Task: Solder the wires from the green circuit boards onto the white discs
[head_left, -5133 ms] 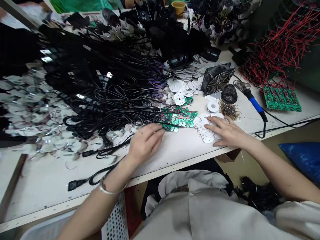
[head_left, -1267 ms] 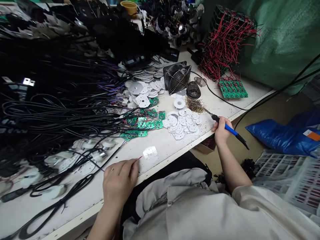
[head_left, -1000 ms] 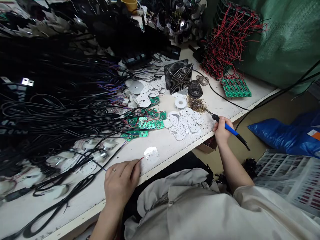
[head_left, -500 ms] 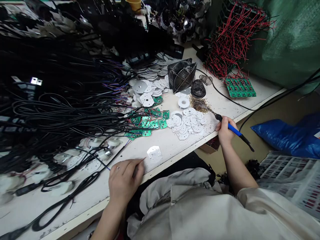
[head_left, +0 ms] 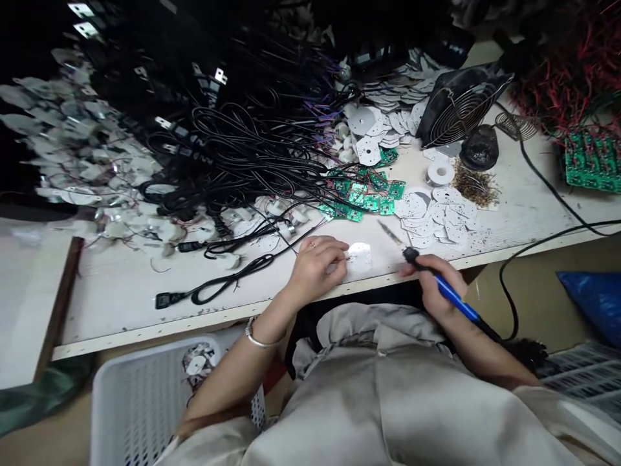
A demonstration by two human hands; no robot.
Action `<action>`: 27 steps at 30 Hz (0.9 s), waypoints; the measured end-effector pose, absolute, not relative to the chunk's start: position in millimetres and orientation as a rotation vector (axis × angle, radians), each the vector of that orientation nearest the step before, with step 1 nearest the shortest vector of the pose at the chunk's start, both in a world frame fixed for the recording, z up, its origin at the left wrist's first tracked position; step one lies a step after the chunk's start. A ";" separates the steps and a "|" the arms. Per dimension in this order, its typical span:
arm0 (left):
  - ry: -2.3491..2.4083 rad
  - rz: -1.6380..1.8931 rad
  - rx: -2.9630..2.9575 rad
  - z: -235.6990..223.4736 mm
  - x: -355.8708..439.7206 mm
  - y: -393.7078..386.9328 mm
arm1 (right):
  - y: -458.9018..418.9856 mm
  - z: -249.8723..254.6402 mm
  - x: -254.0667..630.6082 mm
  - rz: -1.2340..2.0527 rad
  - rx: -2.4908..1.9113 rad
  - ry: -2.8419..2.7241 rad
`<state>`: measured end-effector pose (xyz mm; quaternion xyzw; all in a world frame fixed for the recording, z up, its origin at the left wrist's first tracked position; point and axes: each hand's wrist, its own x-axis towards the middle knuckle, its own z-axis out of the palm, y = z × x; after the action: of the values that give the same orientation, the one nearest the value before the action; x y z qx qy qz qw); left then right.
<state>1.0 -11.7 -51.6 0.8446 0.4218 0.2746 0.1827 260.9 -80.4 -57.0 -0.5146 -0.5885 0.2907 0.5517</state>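
Note:
My right hand is closed round the blue-handled soldering iron; the iron's metal tip points up-left toward a single white round board lying near the table's front edge. My left hand rests just left of that board, fingers pinched on a thin wire whose end meets the board. A pile of white round boards and several small green circuit boards lie just beyond.
A big tangle of black power cables covers the table's left and middle. A small black fan, a solder spool, brass cleaning wool and red-wired green boards sit at the right. A white basket stands below the table edge.
My right hand has carried the soldering iron left from the brass wool to beside the single white board. The view has swung left and down. My left hand keeps the wire at the board.

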 end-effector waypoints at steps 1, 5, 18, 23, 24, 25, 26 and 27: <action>1.177 0.777 2.400 -52.5 1.2 -11.5 | -84.3 -59.7 255.5 0.720 -1.236 -1.424; 1.167 0.772 2.434 -53.9 2.6 -11.8 | -88.0 -71.8 245.8 0.710 -1.300 -1.361; 1.181 0.877 2.390 -56.2 5.5 -11.1 | -84.5 -64.9 239.8 0.832 -1.469 -1.413; 1.176 0.825 2.402 -55.2 3.3 -11.7 | -83.4 -72.0 242.8 0.797 -1.452 -1.429; 1.181 0.809 2.400 -54.8 3.0 -11.8 | -83.0 -72.8 243.6 0.808 -1.426 -1.455; 1.183 0.795 2.398 -54.4 2.7 -11.8 | -82.6 -73.1 244.3 0.816 -1.399 -1.475; 1.183 0.782 2.398 -54.0 2.4 -11.8 | -82.2 -73.0 244.8 0.819 -1.373 -1.489; 1.183 0.768 2.397 -53.6 2.1 -11.8 | -81.7 -72.3 245.0 0.815 -1.354 -1.496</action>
<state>2.1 -11.8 -53.6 0.8479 0.4185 0.2716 0.1791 245.0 -81.7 -72.3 -0.5512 -0.6089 0.3317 0.4642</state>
